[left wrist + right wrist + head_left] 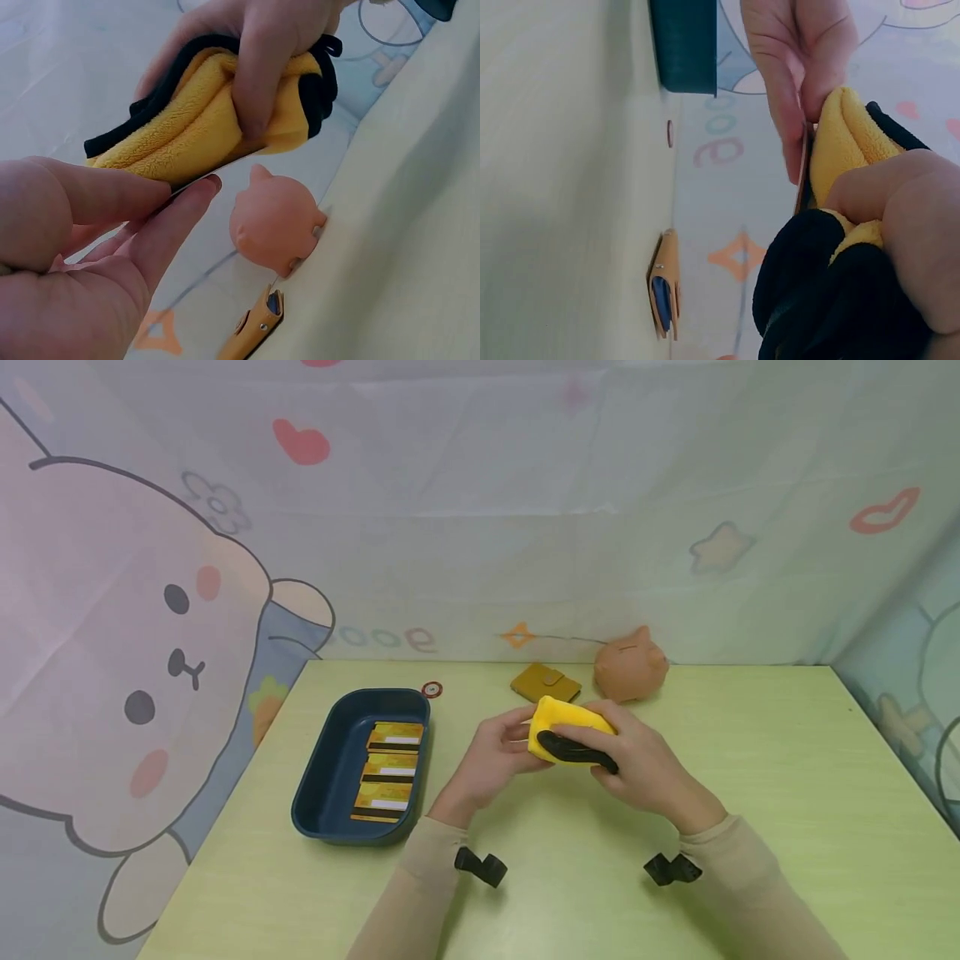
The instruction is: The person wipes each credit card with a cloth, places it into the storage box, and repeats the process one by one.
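My right hand (637, 760) grips a folded yellow cloth (564, 717) with black edging, thumb and fingers curled around it above the table. Between the fingers of my left hand (491, 764) is the end of a thin flat card (802, 176). The cloth lies against this card and covers most of its face. In the left wrist view, just the card's thin edge shows beneath the cloth. Left of my hands, a dark blue tray (303, 802) contains three gold cards (387, 770), each with a black stripe and a white strip, lined up along its right side.
Behind my hands lies a tan snap wallet (543, 683), with an orange-pink piggy bank (630, 667) to its right. A small red-rimmed disc (432, 690) rests by the tray's far right corner. A printed curtain (465, 527) hangs along the table's back edge.
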The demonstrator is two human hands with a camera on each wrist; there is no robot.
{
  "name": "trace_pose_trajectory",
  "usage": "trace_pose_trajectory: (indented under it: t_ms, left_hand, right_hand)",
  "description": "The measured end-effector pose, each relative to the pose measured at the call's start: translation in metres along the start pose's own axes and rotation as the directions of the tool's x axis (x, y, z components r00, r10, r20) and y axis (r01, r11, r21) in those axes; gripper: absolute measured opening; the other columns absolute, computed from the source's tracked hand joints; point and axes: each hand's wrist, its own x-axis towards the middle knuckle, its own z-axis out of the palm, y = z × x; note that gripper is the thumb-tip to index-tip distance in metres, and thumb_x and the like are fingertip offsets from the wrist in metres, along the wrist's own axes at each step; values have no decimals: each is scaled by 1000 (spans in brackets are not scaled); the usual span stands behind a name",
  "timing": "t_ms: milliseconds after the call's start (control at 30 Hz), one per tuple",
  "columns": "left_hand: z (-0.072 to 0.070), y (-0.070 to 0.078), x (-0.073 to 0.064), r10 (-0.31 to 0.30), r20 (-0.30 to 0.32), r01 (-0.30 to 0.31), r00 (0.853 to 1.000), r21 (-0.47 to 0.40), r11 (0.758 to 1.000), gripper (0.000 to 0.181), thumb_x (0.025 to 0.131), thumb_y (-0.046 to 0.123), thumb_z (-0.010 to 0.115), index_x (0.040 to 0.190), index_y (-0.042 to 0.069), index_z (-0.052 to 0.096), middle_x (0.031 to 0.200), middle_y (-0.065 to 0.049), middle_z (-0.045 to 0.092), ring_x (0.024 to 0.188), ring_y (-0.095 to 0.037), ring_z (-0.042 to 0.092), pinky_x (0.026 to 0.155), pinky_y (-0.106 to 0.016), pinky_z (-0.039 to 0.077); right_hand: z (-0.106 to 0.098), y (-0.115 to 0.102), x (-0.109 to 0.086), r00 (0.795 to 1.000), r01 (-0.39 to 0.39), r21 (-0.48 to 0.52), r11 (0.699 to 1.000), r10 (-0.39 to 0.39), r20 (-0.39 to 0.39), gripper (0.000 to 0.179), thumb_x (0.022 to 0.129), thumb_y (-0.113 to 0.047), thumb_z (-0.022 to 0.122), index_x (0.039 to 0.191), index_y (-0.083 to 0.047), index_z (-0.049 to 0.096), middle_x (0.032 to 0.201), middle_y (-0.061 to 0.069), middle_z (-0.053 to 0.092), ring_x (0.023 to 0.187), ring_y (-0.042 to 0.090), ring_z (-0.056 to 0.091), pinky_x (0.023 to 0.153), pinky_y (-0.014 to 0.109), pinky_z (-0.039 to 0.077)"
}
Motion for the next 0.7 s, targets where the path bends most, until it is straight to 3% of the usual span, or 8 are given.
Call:
trace_pose_trajectory:
  t_ms: [333,700]
  left_hand:
    - [1,8,-2,18,-45,-20,999,-34,999,61,95,-8,71,151,12,57,131,-19,69,114,-32,72,91,-41,63]
    - [-2,14,-5,7,-98,-22,995,-152,988,62,94,-19,60,148,11,59,126,-24,69,113,-33,73,90,-42,62]
  right_hand:
    - [-5,-1,2,999,-9,-53,999,10,30,74,69,8,88,133,-26,71,127,17,60,104,33,61,78,50,61]
    - [-11,7,-3,997,-67,-47,997,69,35,70,70,13,86,129,-21,74,128,16,60,105,32,62,80,51,62]
